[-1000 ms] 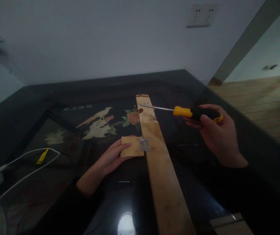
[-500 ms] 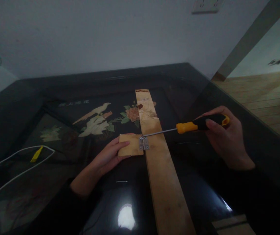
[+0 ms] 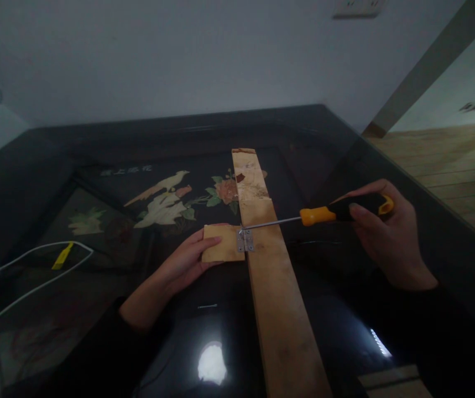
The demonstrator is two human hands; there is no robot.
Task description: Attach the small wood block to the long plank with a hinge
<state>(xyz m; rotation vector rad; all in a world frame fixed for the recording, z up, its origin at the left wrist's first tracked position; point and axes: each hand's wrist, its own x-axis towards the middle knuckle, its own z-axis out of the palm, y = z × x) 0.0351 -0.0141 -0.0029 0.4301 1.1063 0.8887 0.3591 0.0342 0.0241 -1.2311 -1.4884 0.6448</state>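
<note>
A long wooden plank (image 3: 276, 287) runs away from the person across the dark glass-topped table (image 3: 34, 160), and everything gathers around the small metal hinge (image 3: 245, 241) sitting on the plank's left edge. A small wooden block (image 3: 222, 243) butts against that same edge, just left of the hinge, so the hinge bridges the two pieces. The left hand (image 3: 183, 262) lies flat on the block, fingers stretched out and only slightly bent, pressing down rather than gripping; to my eye that is to keep the block from sliding. The right hand (image 3: 386, 237), well to the right of the hinge, is curled closed around the black and yellow handle of a screwdriver (image 3: 328, 213). Its thin shaft slants down to the left with the tip meeting the hinge's upper end, presumably at a screw, though that is too small to make out. A white cable (image 3: 34, 276) trails far left of the hinge.
</note>
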